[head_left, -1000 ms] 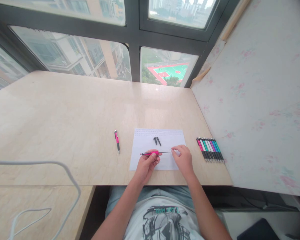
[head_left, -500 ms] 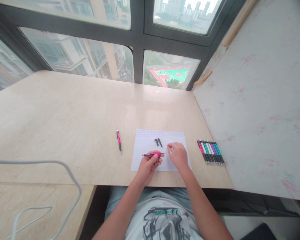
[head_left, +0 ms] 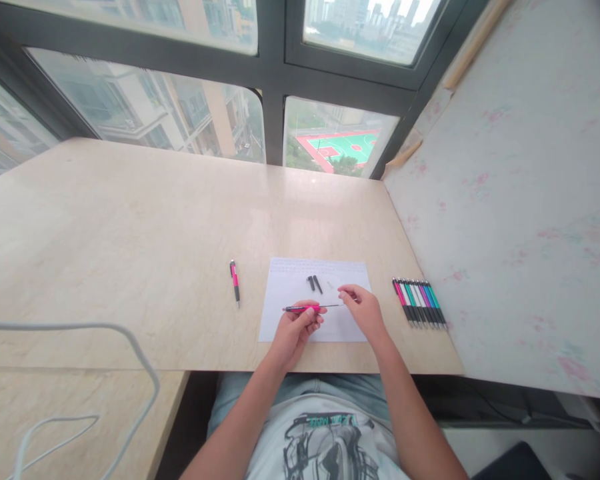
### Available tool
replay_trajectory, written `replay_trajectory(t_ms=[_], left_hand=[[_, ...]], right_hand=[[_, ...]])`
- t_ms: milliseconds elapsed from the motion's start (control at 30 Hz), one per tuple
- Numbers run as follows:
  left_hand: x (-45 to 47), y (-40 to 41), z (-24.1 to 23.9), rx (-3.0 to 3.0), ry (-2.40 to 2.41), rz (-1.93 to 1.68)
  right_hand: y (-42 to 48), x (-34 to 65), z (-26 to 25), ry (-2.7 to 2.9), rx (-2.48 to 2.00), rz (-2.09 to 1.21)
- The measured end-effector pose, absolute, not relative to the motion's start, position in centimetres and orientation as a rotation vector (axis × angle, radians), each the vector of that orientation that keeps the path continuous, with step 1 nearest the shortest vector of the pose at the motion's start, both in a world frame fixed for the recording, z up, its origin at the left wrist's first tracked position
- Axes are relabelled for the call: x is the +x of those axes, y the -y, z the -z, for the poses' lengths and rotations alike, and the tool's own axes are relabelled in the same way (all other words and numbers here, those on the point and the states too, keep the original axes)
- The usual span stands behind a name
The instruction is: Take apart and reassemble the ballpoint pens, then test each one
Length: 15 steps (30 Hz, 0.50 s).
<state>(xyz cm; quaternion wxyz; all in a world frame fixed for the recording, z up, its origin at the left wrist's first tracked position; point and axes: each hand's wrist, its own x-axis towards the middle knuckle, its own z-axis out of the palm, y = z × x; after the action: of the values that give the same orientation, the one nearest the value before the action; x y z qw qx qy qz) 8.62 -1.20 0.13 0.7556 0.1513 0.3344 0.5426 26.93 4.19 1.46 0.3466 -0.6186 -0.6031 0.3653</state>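
Observation:
My left hand [head_left: 295, 330] is closed on a pink pen barrel [head_left: 300, 308], held level over a white sheet of paper [head_left: 290, 290]. A thin refill [head_left: 330, 306] sticks out of the barrel to the right. My right hand [head_left: 366, 312] hovers at the refill's tip with thumb and forefinger pinched; what they hold is too small to see. Two small black pen parts [head_left: 314, 283] and a tiny pale piece [head_left: 330, 285] lie on the paper just beyond the hands.
A whole pink and black pen [head_left: 235, 281] lies left of the paper. A row of several coloured pens [head_left: 419, 300] sits at the right, near the wall panel [head_left: 505, 200]. A white cable [head_left: 80, 373] loops over the beige table [head_left: 130, 233] at the lower left.
My right hand went left to the black parts, then drew back to the refill's tip. A tiny pale piece now lies on the paper beside them. My left hand stayed put.

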Motion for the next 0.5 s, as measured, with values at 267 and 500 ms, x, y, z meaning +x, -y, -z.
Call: replay_trajectory(t_ms=[267,500], left_hand=[[8.7,1.1,-0.3,0.335,-0.757,-1.180],[8.7,1.2,-0.4,0.346,-0.760,-1.176]], right_hand=[[-6.1,26.7,-0.3,1.852,-1.775,-0.565],[-7.6,24.8,0.2,1.995,-1.936,-0.339]])
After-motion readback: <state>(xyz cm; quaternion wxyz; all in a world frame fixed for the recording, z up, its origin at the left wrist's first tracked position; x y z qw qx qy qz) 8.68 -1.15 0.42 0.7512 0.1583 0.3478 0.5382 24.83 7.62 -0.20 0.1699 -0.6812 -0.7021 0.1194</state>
